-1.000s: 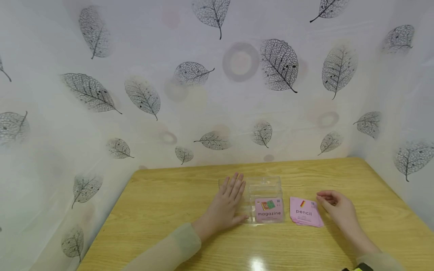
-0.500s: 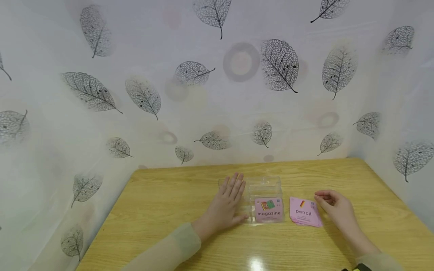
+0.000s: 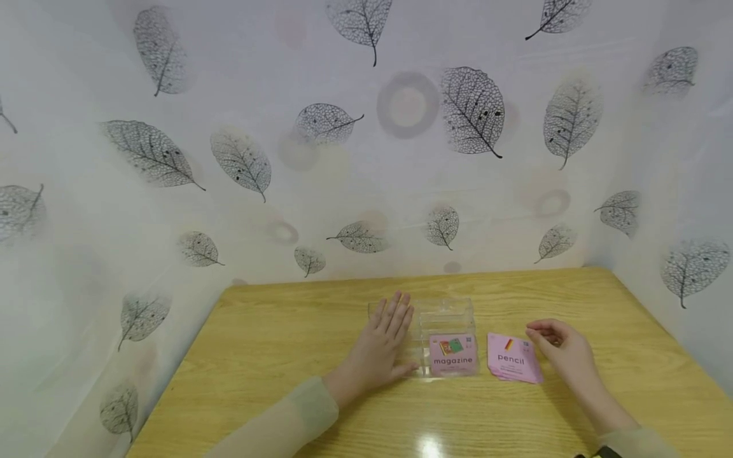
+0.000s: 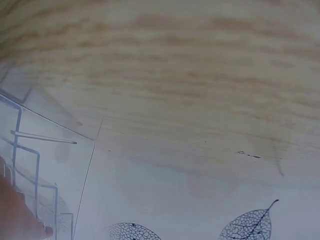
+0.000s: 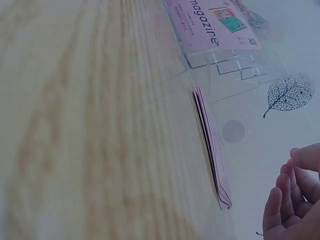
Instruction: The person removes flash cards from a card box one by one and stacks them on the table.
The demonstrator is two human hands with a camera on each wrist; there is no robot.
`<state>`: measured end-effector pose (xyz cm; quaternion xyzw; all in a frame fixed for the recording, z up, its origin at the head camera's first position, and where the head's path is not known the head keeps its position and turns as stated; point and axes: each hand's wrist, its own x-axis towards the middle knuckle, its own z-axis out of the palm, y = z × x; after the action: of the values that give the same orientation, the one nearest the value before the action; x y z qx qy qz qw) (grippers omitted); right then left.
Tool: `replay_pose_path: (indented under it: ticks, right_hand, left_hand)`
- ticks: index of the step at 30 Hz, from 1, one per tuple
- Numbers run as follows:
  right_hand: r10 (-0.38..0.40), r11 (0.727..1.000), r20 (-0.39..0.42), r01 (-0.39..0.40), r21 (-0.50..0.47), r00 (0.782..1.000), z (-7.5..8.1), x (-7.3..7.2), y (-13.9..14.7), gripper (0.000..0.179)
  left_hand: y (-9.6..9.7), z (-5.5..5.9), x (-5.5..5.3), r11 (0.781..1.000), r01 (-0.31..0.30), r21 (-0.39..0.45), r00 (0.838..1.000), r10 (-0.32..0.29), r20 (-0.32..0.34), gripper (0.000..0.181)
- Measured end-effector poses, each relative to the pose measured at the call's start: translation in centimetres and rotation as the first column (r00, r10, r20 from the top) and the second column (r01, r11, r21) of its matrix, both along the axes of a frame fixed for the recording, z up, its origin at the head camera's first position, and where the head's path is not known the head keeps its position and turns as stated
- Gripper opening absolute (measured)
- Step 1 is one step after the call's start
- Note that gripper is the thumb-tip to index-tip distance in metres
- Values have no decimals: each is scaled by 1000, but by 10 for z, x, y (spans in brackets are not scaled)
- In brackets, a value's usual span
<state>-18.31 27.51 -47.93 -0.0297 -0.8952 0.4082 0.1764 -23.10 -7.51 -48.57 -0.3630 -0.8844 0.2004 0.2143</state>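
Observation:
A clear plastic stepped holder (image 3: 446, 307) stands on the table with a pink "magazine" card (image 3: 453, 353) in its front right slot. My left hand (image 3: 378, 346) rests against the holder's left part, fingers straight and spread. In the left wrist view the holder's stepped side wall (image 4: 37, 170) shows, with a blurred bit of that hand at the lower left. Right of the holder lies a stack of pink cards (image 3: 512, 359), "pencil" on top. My right hand (image 3: 564, 346) hovers at the stack's right edge, fingers loosely curled, thumb near the forefinger, nothing between them.
Both hands are over a wood-grain table (image 3: 275, 356). A white leaf-printed sheet (image 3: 366, 184) hangs behind the table and along both sides. A small dark and yellow thing (image 3: 606, 452) peeks in at the bottom edge near the right sleeve.
My right hand has shifted slightly left, closer to the card stack. The left hand, holder and cards have stayed in place.

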Motion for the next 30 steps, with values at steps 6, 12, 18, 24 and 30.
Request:
replay_pose_path:
  ticks: [6,12,18,24,30]
  right_hand:
    - [21,1000,-7,-21,-15,1000,1,3,-3,19]
    - [49,998,-6,-49,-48,999,2,4,-8,19]
    - [76,995,-33,-78,-64,997,3,2,-14,17]
    - [110,990,-30,-112,-81,994,7,3,-20,18]
    - [110,990,-4,-110,-91,994,11,4,-23,20]
  left_hand:
    - [1,-2,0,1000,3,-2,1000,-3,11,104]
    - [1,-2,0,1000,17,11,1000,-17,-2,103]
    - [0,-3,0,999,18,26,1000,-18,8,96]
    - [0,-2,0,1000,8,11,1000,-8,3,95]
    - [0,-1,0,1000,9,8,1000,-9,-1,97]
